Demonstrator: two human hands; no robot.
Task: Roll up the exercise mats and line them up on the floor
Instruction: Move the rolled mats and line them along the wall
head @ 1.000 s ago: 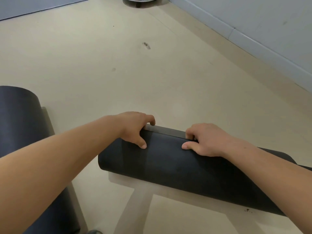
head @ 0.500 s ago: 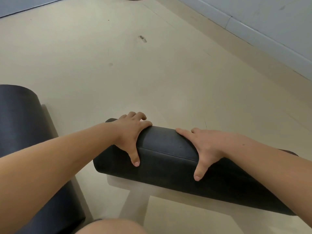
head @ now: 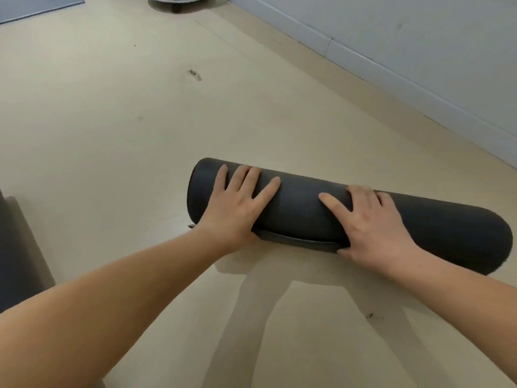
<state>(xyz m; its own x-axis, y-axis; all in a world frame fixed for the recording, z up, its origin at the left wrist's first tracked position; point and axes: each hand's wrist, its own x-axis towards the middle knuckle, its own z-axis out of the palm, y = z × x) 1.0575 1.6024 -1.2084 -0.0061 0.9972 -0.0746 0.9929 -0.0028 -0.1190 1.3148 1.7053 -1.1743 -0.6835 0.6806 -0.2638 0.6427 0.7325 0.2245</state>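
A dark grey exercise mat (head: 302, 208) lies fully rolled on the beige floor, running from centre to right. Its loose end shows along the near underside between my hands. My left hand (head: 237, 203) presses flat on the roll near its left end, fingers spread and straight. My right hand (head: 369, 219) lies flat on the roll's middle, fingers spread over the top, thumb at the near edge. A second dark rolled mat (head: 14, 253) shows partly at the left edge.
A grey wall with a skirting board (head: 391, 71) runs along the right, behind the roll. A white fan base (head: 176, 0) stands at the far top. A flat grey mat (head: 36, 5) lies at the top left corner.
The roll has moved away from me, toward the wall. My hands went from gripping the mat's end to lying flat on top of the roll with spread fingers.
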